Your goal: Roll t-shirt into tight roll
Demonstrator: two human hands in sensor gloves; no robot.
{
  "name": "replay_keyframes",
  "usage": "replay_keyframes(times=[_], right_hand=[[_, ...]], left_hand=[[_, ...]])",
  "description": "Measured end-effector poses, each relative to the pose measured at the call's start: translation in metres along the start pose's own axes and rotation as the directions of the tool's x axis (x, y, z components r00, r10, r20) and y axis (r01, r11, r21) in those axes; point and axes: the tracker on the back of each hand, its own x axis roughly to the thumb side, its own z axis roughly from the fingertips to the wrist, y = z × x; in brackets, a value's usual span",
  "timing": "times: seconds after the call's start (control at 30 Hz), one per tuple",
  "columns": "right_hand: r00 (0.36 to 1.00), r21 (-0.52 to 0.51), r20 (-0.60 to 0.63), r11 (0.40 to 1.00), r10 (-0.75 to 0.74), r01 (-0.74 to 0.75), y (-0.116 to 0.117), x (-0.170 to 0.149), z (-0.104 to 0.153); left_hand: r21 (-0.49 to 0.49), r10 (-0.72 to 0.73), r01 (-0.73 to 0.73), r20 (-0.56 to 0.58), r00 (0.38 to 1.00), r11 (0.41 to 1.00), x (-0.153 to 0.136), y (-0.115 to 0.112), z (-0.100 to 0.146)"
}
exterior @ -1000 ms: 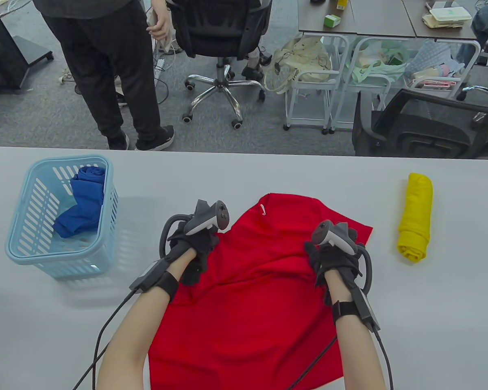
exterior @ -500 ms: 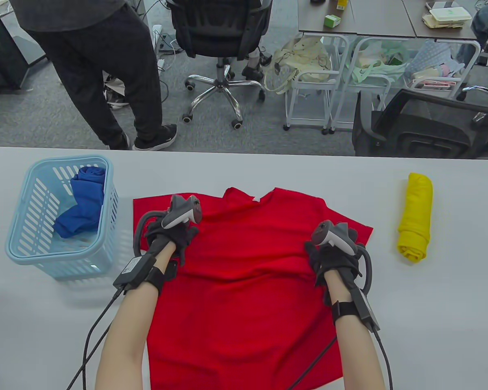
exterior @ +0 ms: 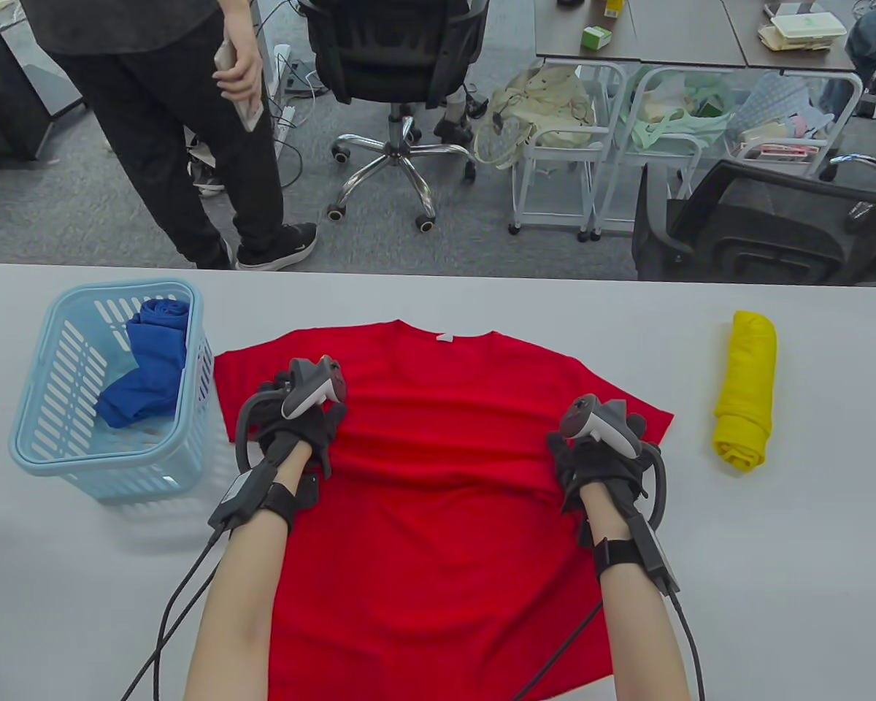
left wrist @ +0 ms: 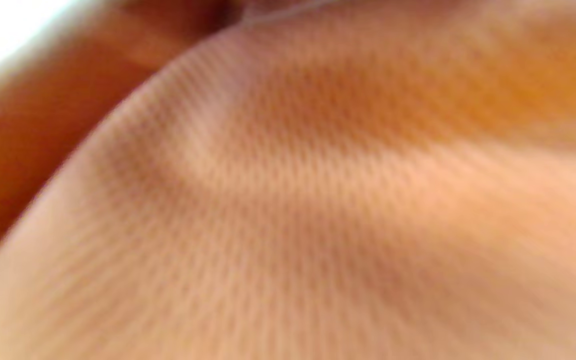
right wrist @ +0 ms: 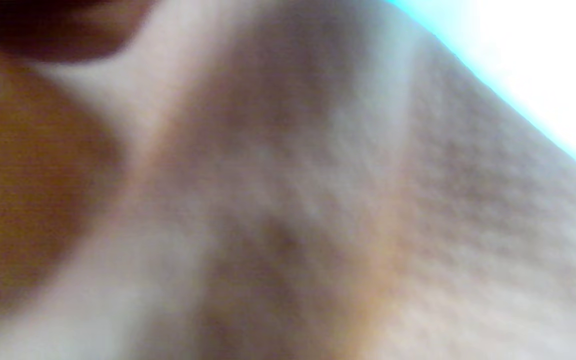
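A red t-shirt (exterior: 438,475) lies spread flat on the grey table (exterior: 774,569), collar with a white tag (exterior: 445,337) at the far side, hem running off the near edge. My left hand (exterior: 292,423) sits on the shirt's left shoulder by the sleeve and grips the fabric. My right hand (exterior: 598,453) holds the shirt at the right sleeve. The trackers hide most of the fingers. The left wrist view shows only blurred red fabric (left wrist: 288,200) close up. The right wrist view shows the same blurred fabric (right wrist: 288,210).
A light blue basket (exterior: 44,445) with a blue garment (exterior: 150,365) stands at the left, close to the shirt's left sleeve. A rolled yellow shirt (exterior: 746,391) lies at the right. Beyond the table's far edge are a standing person (exterior: 168,131) and office chairs.
My left hand has pulled the folded-over left side of the shirt out to the left, so the shoulder, sleeve and collar now lie flat. My right hand has stayed in place.
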Motion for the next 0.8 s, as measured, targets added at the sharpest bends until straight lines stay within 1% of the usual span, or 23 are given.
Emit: replay_keyframes(times=[0.03, 0.13, 0.2, 0.23, 0.27, 0.3, 0.37, 0.43, 0.47, 0.5, 0.53, 0.6, 0.63, 0.67, 0.7, 0.73, 0.77, 0.8], right_hand=[[1.000, 0.004, -0.009, 1.000, 0.011, -0.011, -0.001, 0.001, 0.000], [0.999, 0.008, -0.023, 1.000, 0.029, -0.029, -0.004, 0.001, 0.000], [0.999, 0.005, -0.027, 0.999, 0.032, -0.031, -0.005, 0.001, 0.000], [0.998, -0.005, -0.043, 0.999, 0.047, -0.047, -0.008, 0.001, 0.000], [0.996, -0.010, -0.056, 0.998, 0.065, -0.065, -0.010, 0.002, 0.000], [0.989, -0.023, -0.097, 0.993, 0.112, -0.115, -0.018, 0.003, 0.001], [0.980, -0.038, -0.129, 0.987, 0.153, -0.159, -0.028, 0.004, 0.003], [0.978, -0.034, -0.135, 0.986, 0.156, -0.162, -0.038, 0.004, 0.002], [0.980, -0.034, -0.131, 0.988, 0.148, -0.154, -0.039, 0.003, 0.001], [0.986, -0.029, -0.116, 0.992, 0.120, -0.124, -0.040, 0.001, -0.001], [0.992, -0.022, -0.101, 0.997, 0.076, -0.079, -0.040, -0.001, -0.002], [0.996, -0.052, -0.074, 0.998, 0.043, -0.047, -0.039, 0.001, 0.002], [0.996, -0.066, -0.059, 0.996, 0.061, -0.065, -0.038, 0.004, 0.006], [0.994, -0.100, -0.031, 0.990, 0.101, -0.103, -0.037, 0.009, 0.013], [0.987, -0.157, 0.005, 0.975, 0.160, -0.157, -0.035, 0.017, 0.024], [0.979, -0.197, 0.019, 0.961, 0.202, -0.195, -0.033, 0.022, 0.032], [0.962, -0.252, 0.041, 0.934, 0.270, -0.252, -0.029, 0.030, 0.044], [0.948, -0.283, 0.059, 0.916, 0.311, -0.283, -0.026, 0.035, 0.052]], left_hand=[[0.000, 0.006, -0.006, 0.024, 1.000, 1.000, -0.003, -0.001, 0.005], [0.090, -0.018, 0.010, 0.086, 0.996, 0.996, -0.011, -0.004, 0.030], [0.135, -0.011, -0.008, 0.142, 0.990, 0.991, -0.014, -0.008, 0.050], [0.153, -0.016, -0.014, 0.189, 0.982, 0.988, -0.015, -0.013, 0.064], [0.160, -0.023, -0.011, 0.210, 0.977, 0.987, -0.016, -0.016, 0.069], [0.163, -0.037, -0.002, 0.238, 0.971, 0.987, -0.018, -0.023, 0.081], [0.194, -0.083, 0.034, 0.249, 0.965, 0.980, -0.020, -0.036, 0.099], [0.260, -0.181, 0.112, 0.263, 0.948, 0.959, -0.023, -0.054, 0.122], [0.266, -0.205, 0.131, 0.273, 0.940, 0.955, -0.024, -0.062, 0.127], [0.255, -0.228, 0.151, 0.308, 0.924, 0.955, -0.025, -0.074, 0.133], [0.230, -0.244, 0.171, 0.340, 0.908, 0.958, -0.026, -0.083, 0.134], [0.168, -0.313, 0.273, 0.298, 0.902, 0.947, -0.026, -0.096, 0.128], [0.158, -0.346, 0.312, 0.287, 0.893, 0.937, -0.026, -0.096, 0.125], [0.146, -0.326, 0.295, 0.305, 0.895, 0.944, -0.028, -0.095, 0.120], [0.121, -0.266, 0.240, 0.314, 0.911, 0.963, -0.029, -0.093, 0.116], [0.108, -0.243, 0.220, 0.320, 0.916, 0.969, -0.029, -0.091, 0.113], [0.105, -0.244, 0.222, 0.320, 0.916, 0.969, -0.030, -0.089, 0.110], [0.113, -0.256, 0.232, 0.317, 0.913, 0.966, -0.031, -0.088, 0.109]])
